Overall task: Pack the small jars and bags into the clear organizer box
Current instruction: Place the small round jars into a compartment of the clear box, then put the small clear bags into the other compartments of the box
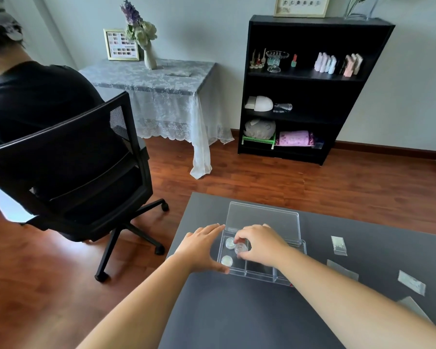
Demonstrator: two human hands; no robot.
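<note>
The clear organizer box (pixel 257 274) stands on the dark grey table (pixel 237 313) with its lid (pixel 263 219) tipped up at the back. In its left compartments lie a small round jar (pixel 227 260) at the front and another jar (pixel 230 242) at the back. My right hand (pixel 261 244) reaches into the box and pinches a third jar (pixel 241 248) beside the back one. My left hand (pixel 203 249) lies spread against the box's left wall, thumb at the front corner. Several small clear bags (pixel 339 245) (pixel 411 282) lie on the table to the right.
A black office chair (pixel 71 162) with a seated person stands to the left on the wooden floor. A lace-covered side table (pixel 156 81) and a black bookshelf (pixel 305 89) line the far wall. The table's left edge runs just beside my left hand.
</note>
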